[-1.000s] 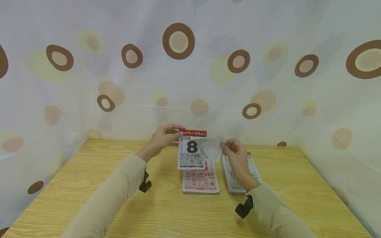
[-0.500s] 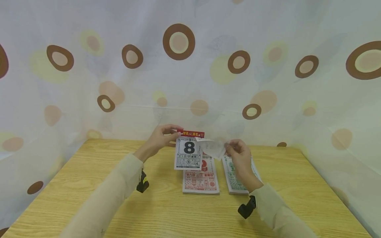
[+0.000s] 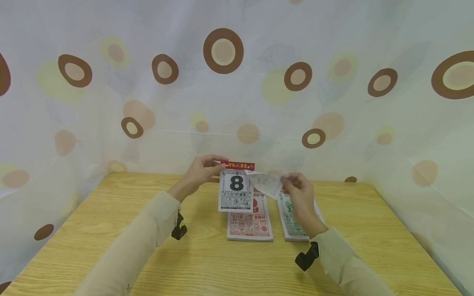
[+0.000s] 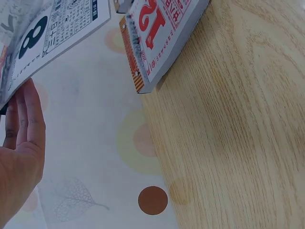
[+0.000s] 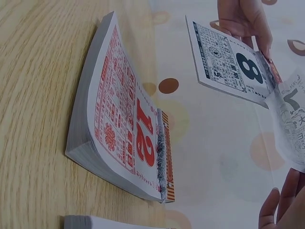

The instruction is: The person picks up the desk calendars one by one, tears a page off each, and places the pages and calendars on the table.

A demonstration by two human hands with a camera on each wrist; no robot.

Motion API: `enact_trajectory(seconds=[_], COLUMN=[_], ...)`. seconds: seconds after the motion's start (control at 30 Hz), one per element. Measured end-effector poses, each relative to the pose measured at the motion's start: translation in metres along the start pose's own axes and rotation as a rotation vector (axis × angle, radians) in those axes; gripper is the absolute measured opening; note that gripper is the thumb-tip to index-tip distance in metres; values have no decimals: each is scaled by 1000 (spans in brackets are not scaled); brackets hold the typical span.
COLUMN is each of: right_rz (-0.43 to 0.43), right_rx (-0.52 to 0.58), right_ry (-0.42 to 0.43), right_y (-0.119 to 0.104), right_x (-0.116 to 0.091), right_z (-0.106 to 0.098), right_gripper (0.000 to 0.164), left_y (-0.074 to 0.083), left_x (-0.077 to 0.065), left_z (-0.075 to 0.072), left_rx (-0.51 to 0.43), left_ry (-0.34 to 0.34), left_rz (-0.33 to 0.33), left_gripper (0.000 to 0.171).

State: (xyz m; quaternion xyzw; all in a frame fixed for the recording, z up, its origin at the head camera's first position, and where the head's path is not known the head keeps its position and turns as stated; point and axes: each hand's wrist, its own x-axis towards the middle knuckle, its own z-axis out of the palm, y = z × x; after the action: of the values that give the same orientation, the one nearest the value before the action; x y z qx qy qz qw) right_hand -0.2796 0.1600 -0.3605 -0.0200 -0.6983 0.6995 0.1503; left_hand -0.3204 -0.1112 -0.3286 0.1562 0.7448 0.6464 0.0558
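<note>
My left hand (image 3: 197, 174) holds a small tear-off calendar (image 3: 236, 193) by its red header strip, thumb in front and fingers behind. A large black 8 shows on its front sheet. Off to the right, thumb and fingers of my right hand (image 3: 300, 197) pinch a thin loose sheet (image 3: 267, 184), which stretches back to the calendar's top near the header. In the right wrist view that sheet (image 5: 291, 119) curls and shows black print, and the calendar (image 5: 228, 62) hangs above the table. The left wrist view shows long fingers (image 4: 31, 119) supporting the pad's back.
A thicker calendar with a red 12 (image 5: 124, 114) lies on the wooden table (image 3: 207, 263) beneath the held one. To its right is a green-printed calendar (image 3: 295, 226), partly covered by my right hand. A patterned cloth (image 3: 259, 102) stands behind the table.
The held calendar has shifted slightly left, while my right hand has moved a little right with the sheet. The sheet now spreads wider away from the pad.
</note>
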Motion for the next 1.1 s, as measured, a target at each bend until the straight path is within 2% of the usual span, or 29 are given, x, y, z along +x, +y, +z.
enact_trajectory(seconds=[0.13, 0.27, 0.7, 1.1], right_rz=[-14, -19, 25, 47], right_rx=[15, 32, 57, 82], right_ry=[14, 26, 43, 50], right_y=[1, 2, 3, 1], right_x=[0, 1, 4, 3], right_z=[-1, -1, -4, -5], right_gripper=[9, 2, 12, 10], left_y=[-1, -2, 1, 0], left_x=[1, 1, 1, 2], left_z=[1, 1, 3, 3], left_rx=[2, 1, -5, -2], left_ry=[-5, 1, 15, 19], left_rz=[-5, -19, -33, -53], left_gripper=[31, 32, 30, 30])
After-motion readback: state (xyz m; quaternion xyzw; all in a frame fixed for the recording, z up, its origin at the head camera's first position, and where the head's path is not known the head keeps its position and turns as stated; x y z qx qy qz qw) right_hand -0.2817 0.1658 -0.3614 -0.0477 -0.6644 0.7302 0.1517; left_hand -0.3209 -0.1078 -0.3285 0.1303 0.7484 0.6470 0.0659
